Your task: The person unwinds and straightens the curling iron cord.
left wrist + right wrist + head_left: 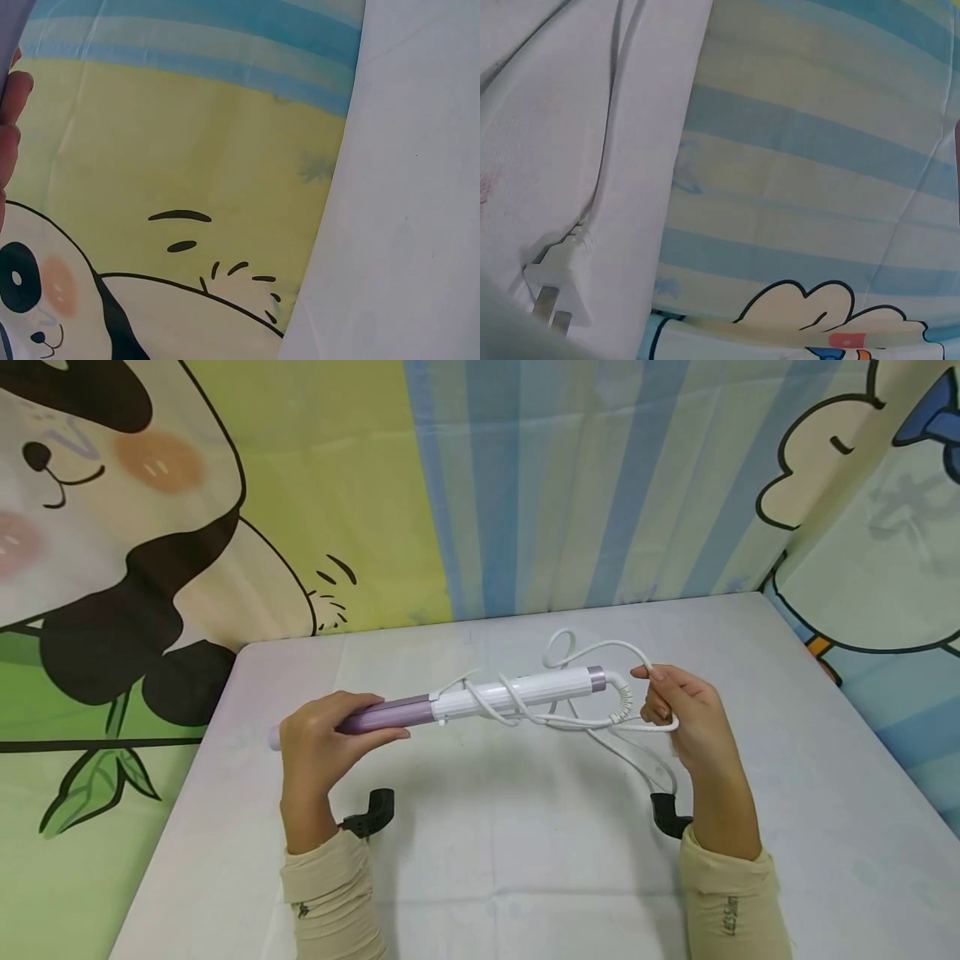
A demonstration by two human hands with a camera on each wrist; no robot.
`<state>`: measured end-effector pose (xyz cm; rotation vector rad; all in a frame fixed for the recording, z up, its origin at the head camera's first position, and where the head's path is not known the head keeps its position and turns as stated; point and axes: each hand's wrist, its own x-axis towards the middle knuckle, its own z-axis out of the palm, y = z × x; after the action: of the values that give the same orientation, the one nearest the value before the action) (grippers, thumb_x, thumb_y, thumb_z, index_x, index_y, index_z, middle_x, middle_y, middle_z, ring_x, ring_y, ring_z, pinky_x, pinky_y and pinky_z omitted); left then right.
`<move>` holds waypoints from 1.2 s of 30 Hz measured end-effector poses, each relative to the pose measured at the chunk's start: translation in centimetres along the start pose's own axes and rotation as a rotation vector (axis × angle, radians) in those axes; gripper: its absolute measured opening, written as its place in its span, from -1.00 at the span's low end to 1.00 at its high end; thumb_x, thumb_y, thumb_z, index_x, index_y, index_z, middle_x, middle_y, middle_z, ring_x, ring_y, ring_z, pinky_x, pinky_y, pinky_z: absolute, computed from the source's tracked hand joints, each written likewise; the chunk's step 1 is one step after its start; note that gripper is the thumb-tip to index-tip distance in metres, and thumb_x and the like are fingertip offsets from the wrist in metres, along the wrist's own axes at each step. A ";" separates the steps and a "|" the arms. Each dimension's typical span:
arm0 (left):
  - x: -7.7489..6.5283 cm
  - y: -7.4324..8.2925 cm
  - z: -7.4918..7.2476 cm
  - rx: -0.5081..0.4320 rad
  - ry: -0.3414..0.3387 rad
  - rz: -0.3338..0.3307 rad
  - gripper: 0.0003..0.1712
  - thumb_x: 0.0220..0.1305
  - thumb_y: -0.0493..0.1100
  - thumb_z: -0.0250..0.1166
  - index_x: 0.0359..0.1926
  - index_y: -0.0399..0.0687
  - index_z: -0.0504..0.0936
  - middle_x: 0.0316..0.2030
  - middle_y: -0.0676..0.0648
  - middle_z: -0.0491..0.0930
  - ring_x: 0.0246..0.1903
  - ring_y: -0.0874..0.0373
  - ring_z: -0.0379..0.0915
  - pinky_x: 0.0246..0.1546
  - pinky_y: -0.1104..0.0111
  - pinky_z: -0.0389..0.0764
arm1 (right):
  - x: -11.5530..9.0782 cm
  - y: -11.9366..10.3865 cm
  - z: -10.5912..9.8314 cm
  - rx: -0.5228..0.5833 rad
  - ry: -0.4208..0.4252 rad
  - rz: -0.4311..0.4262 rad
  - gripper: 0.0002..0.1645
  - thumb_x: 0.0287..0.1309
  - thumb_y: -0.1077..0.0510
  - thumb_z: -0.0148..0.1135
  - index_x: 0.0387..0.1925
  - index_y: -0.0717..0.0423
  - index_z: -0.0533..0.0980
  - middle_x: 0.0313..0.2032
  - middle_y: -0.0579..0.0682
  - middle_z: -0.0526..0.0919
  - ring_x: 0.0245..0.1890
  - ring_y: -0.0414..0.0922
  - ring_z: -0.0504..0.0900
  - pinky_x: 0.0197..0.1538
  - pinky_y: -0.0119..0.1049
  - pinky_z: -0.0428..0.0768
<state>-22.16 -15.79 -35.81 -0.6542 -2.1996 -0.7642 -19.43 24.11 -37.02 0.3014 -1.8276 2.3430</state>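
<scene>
A hair iron with a white ribbed handle [551, 687] and a purple barrel [397, 713] is held nearly level over the white table. My left hand [315, 739] grips the purple end between thumb and fingers; its pale tip sticks out beyond the hand. White cord [615, 643] winds around the handle and loops loosely at the right. Thumb and forefinger of my right hand [693, 718] pinch a stretch of this cord, just beyond the handle's end. In the right wrist view, a white two-pin plug [561, 277] lies near the cord on the white cloth.
White cloth covers the table [487, 877]. Behind it hangs a curtain [360, 485] printed with a panda and stripes, which continues down the sides. Black camera mounts [371, 814] jut out from both wrists, above beige sleeves [330, 893].
</scene>
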 end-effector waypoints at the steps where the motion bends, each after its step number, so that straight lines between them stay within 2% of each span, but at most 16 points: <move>1: 0.0 0.0 -0.1 0.015 0.009 -0.008 -0.32 -0.20 0.42 0.37 -0.43 -0.14 0.74 -0.54 -0.09 0.70 -0.57 0.06 0.57 -0.50 0.33 0.45 | 0.0 0.0 -0.3 -0.036 -0.014 0.032 -0.70 0.40 0.21 -0.07 -0.27 0.05 0.61 -0.68 -0.12 0.24 -0.64 -0.16 0.13 -0.49 -0.30 0.12; 5: -0.1 -0.2 -0.3 0.046 0.053 -0.054 -0.27 -0.17 0.45 0.32 -0.42 -0.16 0.74 -0.53 -0.11 0.70 -0.56 0.03 0.58 -0.48 0.37 0.43 | 0.1 0.1 -1.7 -0.224 -0.101 0.120 -0.73 0.40 0.19 -0.06 -0.23 -0.05 0.59 -0.66 -0.16 0.26 -0.62 -0.18 0.17 -0.49 -0.29 0.17; 8: -0.1 -0.3 -0.5 0.038 0.083 -0.080 -0.36 -0.27 0.34 0.48 -0.41 -0.15 0.74 -0.53 -0.10 0.70 -0.57 0.04 0.57 -0.47 0.43 0.41 | 0.1 0.3 -2.4 -0.377 -0.159 0.168 -0.78 0.40 0.16 -0.04 -0.17 -0.10 0.55 -0.62 -0.20 0.33 -0.61 -0.22 0.26 -0.49 -0.35 0.27; 12: 0.0 -0.2 -0.6 0.013 0.100 -0.088 -0.44 -0.33 0.22 0.56 -0.41 -0.14 0.74 -0.54 -0.09 0.70 -0.58 0.06 0.55 -0.46 0.49 0.39 | 0.3 0.6 -2.4 -0.541 -0.216 0.223 -0.75 0.41 0.15 -0.06 -0.04 0.14 0.48 -0.57 -0.20 0.36 -0.55 -0.26 0.35 -0.41 -0.40 0.38; 15: 0.0 -0.1 -0.6 0.000 0.103 -0.097 -0.42 -0.30 0.25 0.54 -0.41 -0.15 0.74 -0.54 -0.09 0.70 -0.58 0.06 0.54 -0.46 0.51 0.38 | 0.5 1.0 -1.9 -0.606 -0.243 0.273 -0.66 0.42 0.13 -0.08 0.01 0.33 0.41 -0.57 -0.16 0.33 -0.54 -0.24 0.33 -0.31 -0.40 0.39; 18: 0.1 0.0 -0.5 0.005 0.104 -0.104 -0.35 -0.25 0.33 0.47 -0.40 -0.17 0.74 -0.53 -0.12 0.70 -0.57 0.04 0.55 -0.45 0.50 0.38 | 0.8 1.7 -1.5 -0.630 -0.248 0.315 -0.64 0.42 0.10 -0.08 0.00 0.32 0.41 -0.55 -0.12 0.30 -0.53 -0.23 0.31 -0.29 -0.39 0.36; 22: 0.0 0.0 -0.4 -0.013 0.128 -0.103 -0.25 -0.20 0.43 0.34 -0.41 -0.21 0.73 -0.53 -0.17 0.70 -0.55 0.01 0.57 -0.40 0.57 0.40 | 1.3 3.1 -1.2 -0.685 -0.208 0.353 -0.59 0.41 0.04 -0.06 -0.03 0.35 0.41 -0.52 -0.07 0.31 -0.52 -0.24 0.29 -0.39 -0.37 0.35; 23: 0.0 0.0 -0.4 -0.036 0.138 -0.108 -0.25 -0.21 0.43 0.34 -0.41 -0.22 0.74 -0.52 -0.18 0.70 -0.54 0.04 0.58 -0.37 0.60 0.40 | 1.5 3.5 -1.2 -0.708 -0.190 0.366 -0.57 0.41 0.02 -0.06 -0.02 0.35 0.42 -0.52 -0.06 0.32 -0.52 -0.24 0.30 -0.40 -0.37 0.38; 27: -0.1 -0.1 -0.4 -0.124 0.187 -0.141 -0.27 -0.25 0.38 0.40 -0.42 -0.26 0.73 -0.51 -0.23 0.69 -0.45 0.41 0.54 -0.26 0.71 0.40 | 1.8 4.5 -1.5 -0.782 -0.146 0.407 -0.53 0.42 0.01 -0.07 0.06 0.35 0.43 -0.51 -0.05 0.40 -0.51 -0.24 0.37 -0.37 -0.32 0.49; 29: -0.1 0.0 -0.4 -0.133 0.202 -0.154 -0.29 -0.26 0.35 0.42 -0.42 -0.26 0.73 -0.51 -0.23 0.68 -0.44 0.47 0.50 -0.24 0.73 0.39 | 1.9 4.7 -1.6 -0.792 -0.156 0.424 -0.53 0.41 0.01 -0.05 0.08 0.32 0.43 -0.49 -0.04 0.45 -0.49 -0.23 0.41 -0.36 -0.31 0.49; 30: -0.1 0.0 -0.5 -0.123 0.204 -0.157 -0.29 -0.26 0.35 0.42 -0.42 -0.25 0.73 -0.51 -0.23 0.68 -0.45 0.43 0.52 -0.24 0.73 0.39 | 1.9 4.8 -1.6 -0.795 -0.175 0.422 -0.54 0.40 0.02 -0.04 0.08 0.32 0.43 -0.48 -0.02 0.47 -0.48 -0.22 0.42 -0.34 -0.30 0.48; 33: -0.1 0.0 -0.6 -0.053 0.199 -0.153 -0.28 -0.24 0.38 0.39 -0.41 -0.23 0.73 -0.51 -0.21 0.69 -0.51 0.15 0.56 -0.28 0.69 0.38 | 1.7 4.7 -1.5 -0.795 -0.252 0.426 -0.54 0.37 0.01 0.01 0.09 0.29 0.42 -0.37 0.09 0.56 -0.36 -0.17 0.50 -0.23 -0.28 0.49; 36: 0.0 -0.1 -0.5 0.023 0.188 -0.140 -0.24 -0.22 0.45 0.33 -0.41 -0.21 0.74 -0.51 -0.19 0.69 -0.54 -0.04 0.57 -0.38 0.55 0.41 | 1.4 4.4 -1.2 -0.814 -0.331 0.422 -0.50 0.36 -0.03 0.01 0.12 0.27 0.41 -0.19 0.19 0.59 -0.19 -0.05 0.55 -0.08 -0.19 0.50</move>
<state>-21.96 -16.17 -35.59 -0.4029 -2.0934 -0.8353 -21.88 24.20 -41.06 0.2072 -3.0509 1.5727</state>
